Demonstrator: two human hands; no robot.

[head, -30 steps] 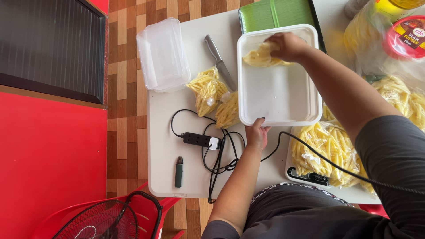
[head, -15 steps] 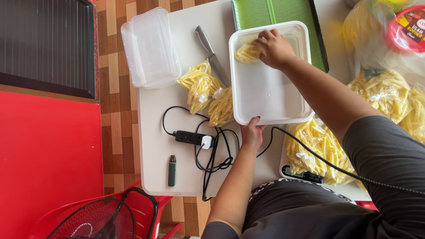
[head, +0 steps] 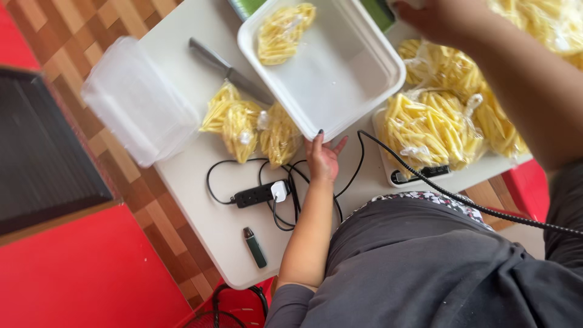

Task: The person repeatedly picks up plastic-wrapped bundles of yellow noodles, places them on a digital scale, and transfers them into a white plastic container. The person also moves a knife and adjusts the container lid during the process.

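A white rectangular tray sits on the pale table. One clear bag of yellow potato sticks lies in its far corner. My left hand rests on the table with spread fingertips touching the tray's near rim. My right hand is off to the right of the tray, over more bags of sticks; its fingers are cut off by the frame edge.
Two more filled bags lie left of the tray beside a knife and a clear lidded box. A large bag sits on a white scale. A black power strip, cables and a small dark green device lie near me.
My right hand has let go of the bag in the tray and pulled away to the right. The view has tilted and moved closer. My left hand stays at the tray's rim.
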